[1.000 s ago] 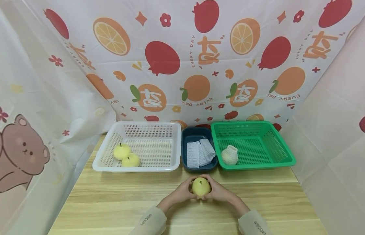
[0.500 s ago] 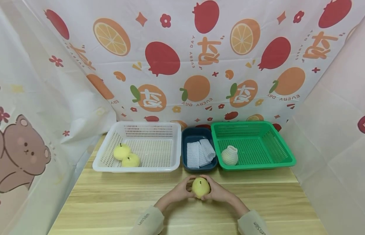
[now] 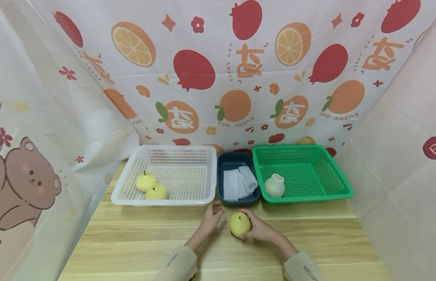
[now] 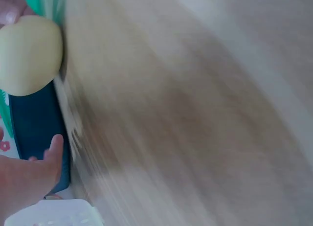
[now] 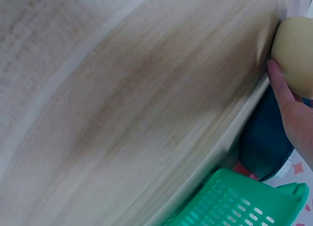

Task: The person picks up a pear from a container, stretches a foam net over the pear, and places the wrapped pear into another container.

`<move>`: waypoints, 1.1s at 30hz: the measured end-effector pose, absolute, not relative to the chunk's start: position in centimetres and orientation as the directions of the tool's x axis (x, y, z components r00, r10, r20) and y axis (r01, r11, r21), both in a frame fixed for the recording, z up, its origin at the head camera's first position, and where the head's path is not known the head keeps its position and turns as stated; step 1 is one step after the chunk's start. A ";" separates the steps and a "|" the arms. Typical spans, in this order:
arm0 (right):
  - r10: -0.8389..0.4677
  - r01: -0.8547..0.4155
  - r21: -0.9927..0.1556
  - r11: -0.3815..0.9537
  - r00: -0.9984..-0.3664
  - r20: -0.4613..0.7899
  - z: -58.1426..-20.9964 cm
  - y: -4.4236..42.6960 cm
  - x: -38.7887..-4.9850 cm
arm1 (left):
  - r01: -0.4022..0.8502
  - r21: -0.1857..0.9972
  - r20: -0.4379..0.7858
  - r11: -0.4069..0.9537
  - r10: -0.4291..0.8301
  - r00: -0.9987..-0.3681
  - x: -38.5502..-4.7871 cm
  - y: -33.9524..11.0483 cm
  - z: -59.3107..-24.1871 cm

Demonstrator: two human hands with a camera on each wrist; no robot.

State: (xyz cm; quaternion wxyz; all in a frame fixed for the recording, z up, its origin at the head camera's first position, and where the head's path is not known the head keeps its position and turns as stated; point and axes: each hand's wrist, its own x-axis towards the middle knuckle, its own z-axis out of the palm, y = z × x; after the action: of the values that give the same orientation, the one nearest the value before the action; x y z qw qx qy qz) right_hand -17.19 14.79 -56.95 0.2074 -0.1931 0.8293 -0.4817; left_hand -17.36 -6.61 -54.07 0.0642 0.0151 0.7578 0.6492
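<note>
In the head view a yellow-green pear, stem up, is gripped from its right side by the right hand. The left hand is off the fruit, a small gap to its left, fingers relaxed near the front of the dark blue tray. In that tray lie white foam net sleeves. The left wrist view has the left hand below the pear, not touching it. The right wrist view shows the pear against the right hand's fingers.
At the left stands a white basket with two pears in its left part. A green basket at the right holds one net-wrapped fruit. A printed curtain hangs behind the baskets.
The left hand has let go of the pear and moved left and slightly away from the person, toward the blue tray's front. The right hand keeps its grip, nearly in place.
</note>
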 end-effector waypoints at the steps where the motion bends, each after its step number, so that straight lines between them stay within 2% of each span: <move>1: -0.521 -0.122 -0.879 0.461 -0.839 -0.157 -56.9 14.8 -17.2 | -0.080 0.983 -0.093 0.167 0.071 -0.993 -17.6 -6.6 -54.3; 5: -0.527 -0.126 -0.881 0.455 -0.836 -0.153 -56.9 14.8 -17.1 | -0.163 0.972 -0.165 0.171 -0.003 -0.986 -19.3 -6.5 -56.4; 12: -0.531 -0.130 -0.880 0.457 -0.834 -0.152 -57.0 14.8 -17.1 | -0.262 0.947 -0.251 0.184 -0.086 -0.964 -20.7 -5.7 -56.6; 21: -0.549 -0.119 -0.887 0.446 -0.819 -0.166 -54.8 15.6 -17.5 | -0.246 0.960 -0.232 0.136 -0.112 -0.966 -21.6 -5.4 -57.0; 27: -0.525 -0.242 -0.760 0.603 -0.838 -0.149 -52.5 16.4 -18.2 | -0.224 0.969 -0.218 0.108 -0.065 -0.974 -21.8 -5.4 -57.1; 33: -0.528 -0.308 -0.707 0.636 -0.842 -0.108 -51.0 16.1 -19.2 | -0.216 0.972 -0.212 0.089 -0.053 -0.976 -21.7 -5.4 -56.9</move>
State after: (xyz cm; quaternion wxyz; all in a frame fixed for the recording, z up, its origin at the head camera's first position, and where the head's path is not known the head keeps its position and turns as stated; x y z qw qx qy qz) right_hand -19.17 16.08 -51.04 0.1542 -0.2346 0.8912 -0.3562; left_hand -21.69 -5.39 -56.89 0.0609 -0.0916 0.7355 0.6686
